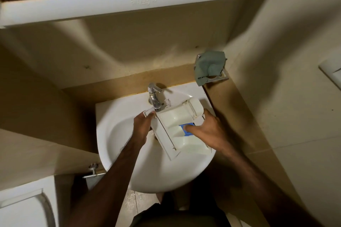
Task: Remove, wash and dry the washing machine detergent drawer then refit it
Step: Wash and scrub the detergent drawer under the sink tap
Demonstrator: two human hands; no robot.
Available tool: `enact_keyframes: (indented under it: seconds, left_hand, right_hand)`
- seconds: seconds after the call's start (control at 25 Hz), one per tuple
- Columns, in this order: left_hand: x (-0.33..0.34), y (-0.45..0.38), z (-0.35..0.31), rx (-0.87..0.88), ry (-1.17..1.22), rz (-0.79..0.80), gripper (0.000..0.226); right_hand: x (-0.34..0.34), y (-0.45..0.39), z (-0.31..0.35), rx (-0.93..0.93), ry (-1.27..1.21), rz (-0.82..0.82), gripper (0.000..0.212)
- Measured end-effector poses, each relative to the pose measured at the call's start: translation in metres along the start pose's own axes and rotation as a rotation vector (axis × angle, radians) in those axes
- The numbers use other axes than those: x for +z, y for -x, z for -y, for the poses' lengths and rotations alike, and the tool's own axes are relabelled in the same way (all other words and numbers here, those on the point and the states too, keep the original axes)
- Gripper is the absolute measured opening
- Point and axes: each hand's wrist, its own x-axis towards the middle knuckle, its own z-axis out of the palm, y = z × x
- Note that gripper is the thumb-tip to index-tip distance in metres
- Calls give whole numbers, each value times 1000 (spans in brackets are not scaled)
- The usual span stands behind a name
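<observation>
Head view, from left to right: at the lower left of the frame sits a white cabinet door (27,206), and just right of it a small metal valve handle (93,168) sticks out by the wall. The round white ceramic sink (118,145) fills the middle of the frame, with a chrome metal tap (154,96) at its upper edge. The left hand (142,127) reaches in from below and its fingers are curled around the upper left corner of the cream plastic detergent drawer (177,125), close under the tap spout. The drawer is held over the sink bowl, tilted, its long side running from upper right to lower left. A blue plastic insert (185,131) shows in the drawer's middle. The right hand (212,131) lies over the drawer's right side, thumb pressed on the blue insert and fingers wrapped behind the drawer's edge. At the upper right of the sink, a crumpled grey-green cloth (210,66) hangs over a metal holder (222,76) above the brown counter (236,116).
</observation>
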Motion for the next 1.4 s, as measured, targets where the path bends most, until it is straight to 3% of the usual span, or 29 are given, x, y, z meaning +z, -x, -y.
enact_keyframes:
  seconds: [0.32,0.44,0.6,0.68,0.8,0.92,1.0,1.08,1.2,1.28,1.4]
  left_hand:
    - [-39,75,25,18,34,154,45]
    - [-58,81,25,56,67,139,63]
    - [-76,84,23,42,110,163,64]
    - [-81,86,22,12,97,234,60]
    - [-77,87,16,2,60,150,62]
    - [-68,86,16,-7,80,61,53]
    - [-64,85,21,-2,81,-4,65]
    - [-60,88,25,-4,69,-58,75]
    - [-53,91,27,28,79,-81,60]
    - [-53,91,26,61,50,-69,49]
    - [-57,85,24,10,15,13,55]
  right_hand:
    - [25,17,-23,47,-545,144,54]
    - [33,26,-18,33,-652,271,34]
    - [47,19,-17,129,-703,411,33]
    - [55,8,-22,198,-702,455,41]
    - [66,-10,-23,232,-620,502,51]
    - [65,-25,-17,181,-501,462,38]
    - [62,-33,-17,130,-452,462,31]
    - [63,-38,-19,90,-378,445,46]
    - [68,-41,-20,85,-241,397,80]
    - [71,-42,-21,97,-201,408,76]
    - [67,-42,-19,153,-187,443,72]
